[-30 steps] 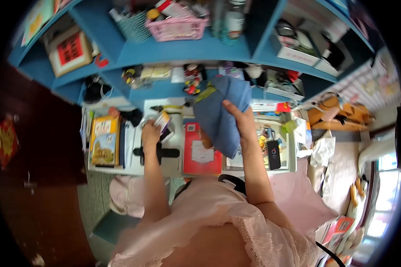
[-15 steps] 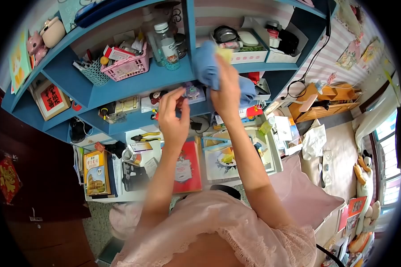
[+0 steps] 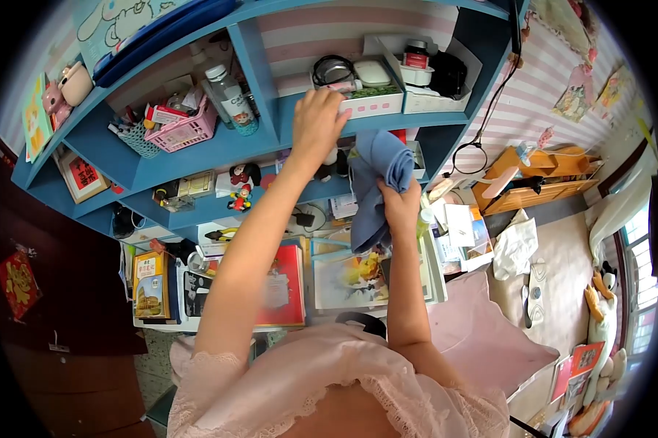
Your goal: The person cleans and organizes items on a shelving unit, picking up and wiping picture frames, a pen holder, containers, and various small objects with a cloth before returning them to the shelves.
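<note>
One rumpled blue cloth (image 3: 379,164) — loosely folded — droops from the right hand (image 3: 400,209).

The cloth (image 3: 369,191) and shelf (image 3: 227,158) are blue, the basket (image 3: 190,136) pink, the wall (image 3: 510,117) striped pink and white.

At the upper left, a pink basket (image 3: 192,134) full of small items sits between a light-blue pen cup (image 3: 140,141) and a clear bottle (image 3: 235,104) with a white cap. Lower down, a yellow book (image 3: 151,286) lies at the left, a red book (image 3: 289,292) nearer the middle, and a colourful painting (image 3: 343,281) to its right. A red diamond-shaped ornament (image 3: 18,285) hangs far left on dark brown wood (image 3: 88,292); on the right, crumpled white fabric (image 3: 515,248) lies near a wooden rack (image 3: 522,201) below a pink-striped wall (image 3: 542,98).
</note>
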